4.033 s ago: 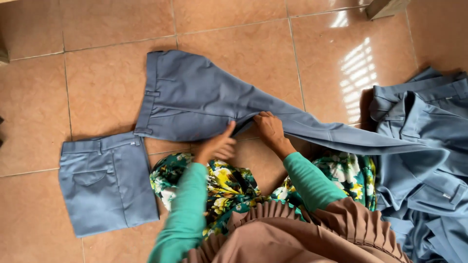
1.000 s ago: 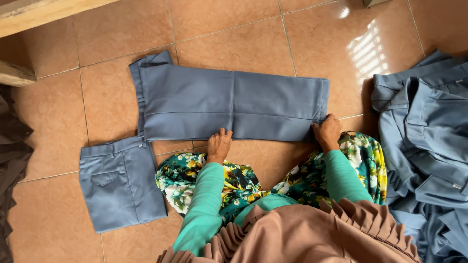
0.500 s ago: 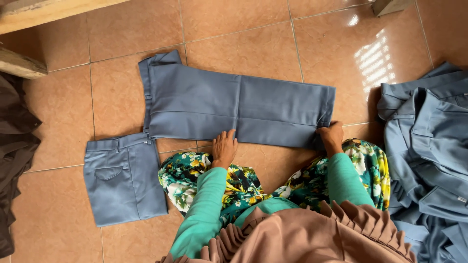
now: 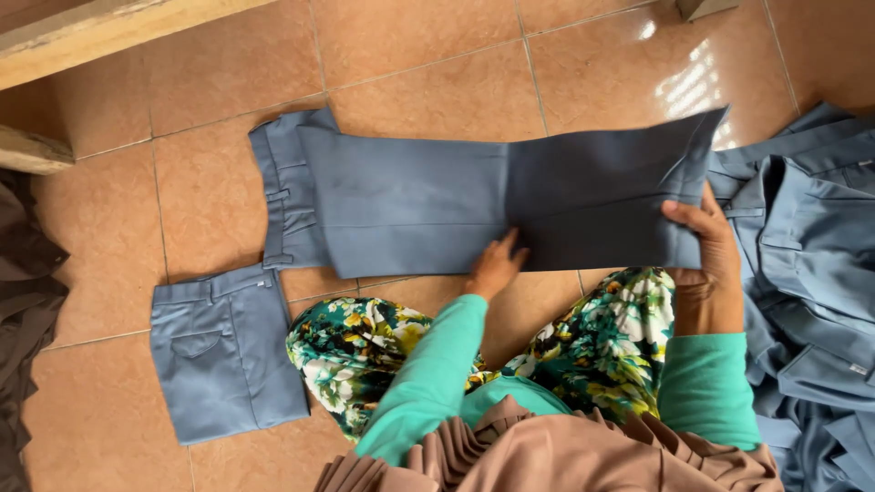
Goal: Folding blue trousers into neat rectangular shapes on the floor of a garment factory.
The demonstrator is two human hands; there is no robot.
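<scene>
1. A pair of grey-blue trousers (image 4: 410, 205) lay stretched across the tiled floor (image 4: 437, 82) in front of the seated person, waistband to the left, legs running to the right.
2. The right hand (image 4: 706, 241) held the hem end of the trousers, thumb on top and fingers beneath; its grip was closed on the cloth, and that end stood lifted clear of the floor.
3. The left hand (image 4: 497, 264) rested flat on the near edge of the trousers around the middle of the legs, fingers spread and pressing down; its grip was wide and enclosed nothing.
4. A second, already folded grey-blue garment (image 4: 228, 355) lay on the floor to the person's left, just beside the waistband of the stretched pair, a back pocket showing.
5. A loose pile of similar grey-blue clothing (image 4: 811, 273) lay at the right, close behind the lifted hem.
6. The person wore green sleeves (image 4: 428, 364), a floral garment over the knees (image 4: 602, 346) and a pleated brown cloth (image 4: 547, 456).
7. A wooden beam (image 4: 109, 27) ran along the upper left, and dark fabric (image 4: 23, 301) lay at the left edge.
</scene>
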